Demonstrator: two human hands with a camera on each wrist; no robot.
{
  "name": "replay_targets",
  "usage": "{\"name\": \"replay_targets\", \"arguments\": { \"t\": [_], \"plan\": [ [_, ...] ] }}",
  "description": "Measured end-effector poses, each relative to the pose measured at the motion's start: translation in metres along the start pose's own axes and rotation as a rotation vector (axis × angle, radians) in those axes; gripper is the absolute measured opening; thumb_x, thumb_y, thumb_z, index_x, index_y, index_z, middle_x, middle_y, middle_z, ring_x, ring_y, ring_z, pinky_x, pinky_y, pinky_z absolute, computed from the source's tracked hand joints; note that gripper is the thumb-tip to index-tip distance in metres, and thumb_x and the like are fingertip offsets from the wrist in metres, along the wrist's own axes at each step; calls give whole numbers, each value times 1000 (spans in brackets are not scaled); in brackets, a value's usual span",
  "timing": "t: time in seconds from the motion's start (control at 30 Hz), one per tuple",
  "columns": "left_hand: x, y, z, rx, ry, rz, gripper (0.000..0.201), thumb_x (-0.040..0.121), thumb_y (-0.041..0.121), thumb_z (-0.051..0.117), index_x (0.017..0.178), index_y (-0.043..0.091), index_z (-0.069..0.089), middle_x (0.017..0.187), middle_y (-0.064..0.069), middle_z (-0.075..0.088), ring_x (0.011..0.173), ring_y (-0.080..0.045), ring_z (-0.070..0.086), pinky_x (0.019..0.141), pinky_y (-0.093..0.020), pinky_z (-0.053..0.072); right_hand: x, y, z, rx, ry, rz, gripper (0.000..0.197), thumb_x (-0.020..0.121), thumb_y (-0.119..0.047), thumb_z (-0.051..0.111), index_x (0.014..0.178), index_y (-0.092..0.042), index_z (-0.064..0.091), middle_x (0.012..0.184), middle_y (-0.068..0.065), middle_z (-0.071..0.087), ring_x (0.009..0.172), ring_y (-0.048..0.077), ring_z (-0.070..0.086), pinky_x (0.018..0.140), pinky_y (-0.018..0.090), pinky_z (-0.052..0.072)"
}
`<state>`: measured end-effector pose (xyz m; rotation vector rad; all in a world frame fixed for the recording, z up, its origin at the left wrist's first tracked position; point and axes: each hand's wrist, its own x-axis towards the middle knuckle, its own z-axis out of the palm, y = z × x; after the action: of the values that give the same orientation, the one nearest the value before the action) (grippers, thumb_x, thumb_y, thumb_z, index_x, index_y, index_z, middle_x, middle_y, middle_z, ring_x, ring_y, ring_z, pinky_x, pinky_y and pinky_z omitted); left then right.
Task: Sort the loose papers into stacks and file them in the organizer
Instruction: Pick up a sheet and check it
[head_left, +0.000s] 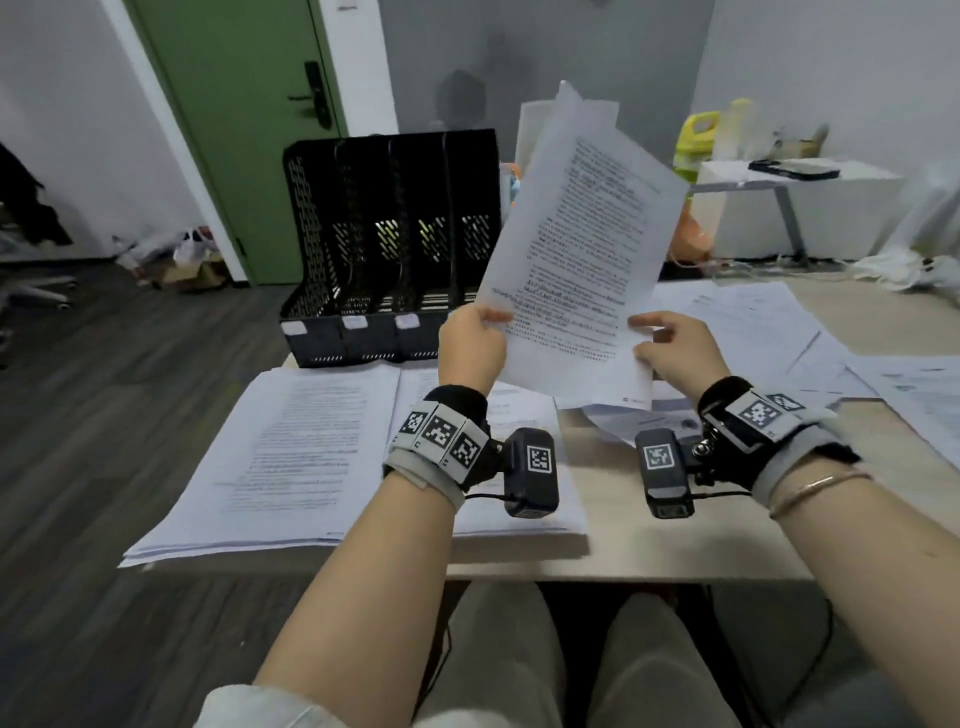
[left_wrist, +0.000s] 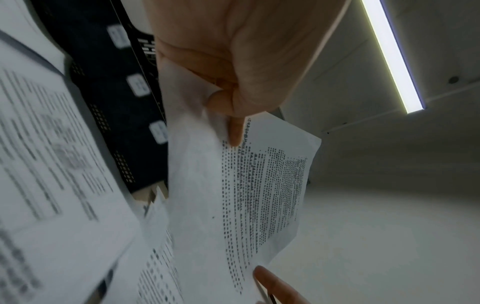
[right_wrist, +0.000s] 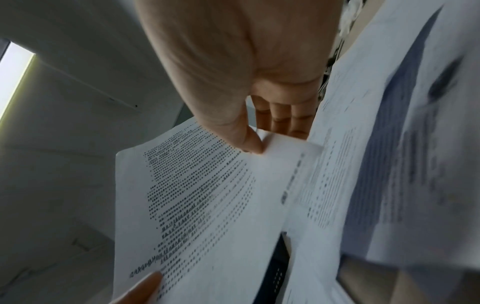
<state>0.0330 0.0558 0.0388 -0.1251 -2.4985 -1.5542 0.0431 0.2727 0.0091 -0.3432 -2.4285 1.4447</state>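
Observation:
Both hands hold up a thin sheaf of printed papers (head_left: 576, 244) over the desk, tilted to the right. My left hand (head_left: 475, 338) pinches its lower left edge; the left wrist view shows the thumb (left_wrist: 235, 131) pressed on the printed sheets (left_wrist: 259, 195). My right hand (head_left: 670, 345) pinches the lower right corner, thumb (right_wrist: 249, 142) on top and fingers behind the held papers (right_wrist: 202, 195). A black mesh organizer (head_left: 389, 244) with several upright slots stands behind on the desk's far left. Two sorted stacks (head_left: 291, 452) lie flat in front of it, beneath my left wrist.
Loose sheets (head_left: 769, 327) spread over the right side of the desk (head_left: 623, 561). A white side table (head_left: 789, 208) with a dark phone stands behind, a yellow jug (head_left: 696, 137) beside it. A green door (head_left: 234, 104) is at the back left. My knees are below the desk edge.

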Motion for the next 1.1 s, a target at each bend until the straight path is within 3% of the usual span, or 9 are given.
{"name": "replay_targets", "arguments": {
  "t": [0.1,0.2,0.27,0.43,0.53,0.6,0.8,0.97,1.1],
  "plan": [
    [2,-14,-22,-11,48,-36,46,83,-10,35,108,12,67,120,-10,62,86,-36,62,69,-32,49,1,-14,24,44,-48,-30,38,81,7,51,109,-15,65,71,3,47,77,24,54,79,46,54],
    [4,-27,-42,-7,91,-65,47,84,-10,34,107,13,66,119,-10,62,63,-19,55,54,-24,43,-1,-28,43,53,-94,-47,36,83,6,51,107,-15,65,84,13,55,80,28,58,80,44,54],
    [5,-34,-53,-3,114,-73,48,82,-12,33,106,13,67,119,-11,62,73,-26,61,60,-26,47,-2,-36,52,69,-119,-60,35,83,6,52,105,-18,66,98,22,62,88,34,62,81,45,55],
    [5,-47,-78,27,169,-93,49,81,-11,31,105,11,67,111,-11,64,52,-9,43,40,-11,32,-10,-59,71,123,-183,-87,32,86,9,51,111,-4,64,104,12,63,74,14,60,51,14,50],
    [2,-57,-98,49,214,-98,42,83,-6,34,102,12,67,116,-6,62,84,-20,61,72,-22,49,-18,-74,84,143,-216,-121,30,86,11,51,110,-1,65,99,11,63,79,20,63,55,16,53],
    [-2,-66,-113,71,233,-116,38,86,-1,38,103,13,68,117,-4,62,105,-20,56,89,-29,44,-23,-82,95,144,-239,-143,28,86,9,52,107,-4,66,98,11,63,81,22,63,56,18,53],
    [-16,-100,-159,162,301,-172,37,85,1,45,114,9,66,126,-5,58,119,-19,51,103,-33,41,-43,-101,143,124,-328,-186,27,84,3,58,104,-11,67,102,9,66,92,23,65,76,35,58],
    [-25,-131,-195,256,339,-263,46,80,-3,37,108,16,68,124,-2,61,116,-20,54,99,-33,44,-61,-111,177,146,-473,-123,26,85,7,56,108,-2,65,92,13,64,74,23,68,64,30,60],
    [-32,-148,-213,309,356,-319,39,81,3,42,95,25,70,116,0,64,110,-21,57,96,-35,46,-72,-114,197,132,-556,-90,23,86,6,58,107,0,64,103,13,60,66,21,66,60,28,60]
  ]
}}
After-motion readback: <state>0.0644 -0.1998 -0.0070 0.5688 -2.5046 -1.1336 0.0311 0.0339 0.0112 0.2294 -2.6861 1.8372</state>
